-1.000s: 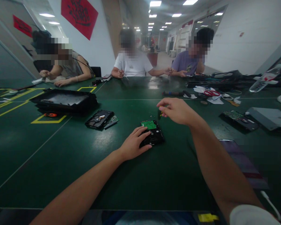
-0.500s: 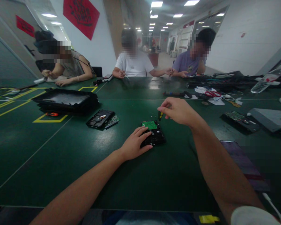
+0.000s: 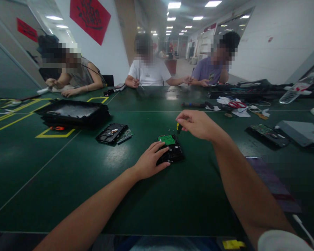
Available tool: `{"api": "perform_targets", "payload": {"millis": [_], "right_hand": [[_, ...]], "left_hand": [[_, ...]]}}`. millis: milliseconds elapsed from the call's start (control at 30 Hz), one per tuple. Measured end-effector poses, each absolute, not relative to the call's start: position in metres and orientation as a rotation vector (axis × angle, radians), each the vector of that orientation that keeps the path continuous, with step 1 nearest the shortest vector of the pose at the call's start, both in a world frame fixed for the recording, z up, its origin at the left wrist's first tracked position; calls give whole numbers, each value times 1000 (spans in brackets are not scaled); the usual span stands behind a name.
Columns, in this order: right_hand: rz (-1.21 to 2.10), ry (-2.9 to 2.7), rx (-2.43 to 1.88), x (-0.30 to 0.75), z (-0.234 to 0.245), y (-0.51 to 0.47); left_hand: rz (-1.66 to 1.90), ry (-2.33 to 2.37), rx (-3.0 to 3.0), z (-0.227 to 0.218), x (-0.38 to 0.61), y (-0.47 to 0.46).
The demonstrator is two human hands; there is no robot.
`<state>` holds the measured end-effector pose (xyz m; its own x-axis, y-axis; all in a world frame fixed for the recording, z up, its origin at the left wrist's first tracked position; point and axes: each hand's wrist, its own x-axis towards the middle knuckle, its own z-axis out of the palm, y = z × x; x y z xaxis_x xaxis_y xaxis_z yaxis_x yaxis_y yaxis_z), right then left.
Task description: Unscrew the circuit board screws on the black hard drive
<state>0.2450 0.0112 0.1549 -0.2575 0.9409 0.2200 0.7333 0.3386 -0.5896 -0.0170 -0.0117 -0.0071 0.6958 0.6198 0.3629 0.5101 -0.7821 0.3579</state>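
A black hard drive (image 3: 176,152) with a green circuit board (image 3: 166,139) facing up lies on the table in front of me. My left hand (image 3: 152,159) rests on its left side, fingers spread over the top and thumb along the near edge. Above the drive's far right corner, my right hand (image 3: 195,122) pinches a small screwdriver with a yellow-and-black handle (image 3: 178,128). The screwdriver points down, and its tip is too small to make out. A few tiny bits, perhaps screws (image 3: 170,130), lie just beyond the drive.
Left of the drive lie another opened drive (image 3: 112,133), a loose circuit board (image 3: 126,135) and black trays (image 3: 73,111). To the right are a third drive (image 3: 267,135), a grey box (image 3: 302,132) and a phone (image 3: 273,183). Three people sit across the table.
My right hand and the screwdriver have shifted very slightly, the tool seeming to lift a little from the drive's corner. My left hand and the drive stay put.
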Motion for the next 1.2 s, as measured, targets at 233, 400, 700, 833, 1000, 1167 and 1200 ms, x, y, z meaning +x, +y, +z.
{"api": "perform_targets", "payload": {"millis": [233,400,700,833,1000,1167,1200], "right_hand": [[511,-2077,-1493,246,158,9],[551,-2034,-1492,244,158,7],[501,-2206,-1361,242,158,7],[427,-2160,-1437,242,160,7],[430,-2066,-1564,244,162,7],[491,-2102,-1487,244,161,5],[512,-2107,-1470,244,161,5]], "left_hand": [[719,893,2663,-6,-17,-12],[720,890,2667,-7,-17,-11],[707,905,2667,-6,-17,-12],[705,900,2675,-7,-17,-11],[716,890,2666,-7,-17,-11],[724,897,2653,-8,-17,-11],[725,895,2658,-8,-17,-11]]}}
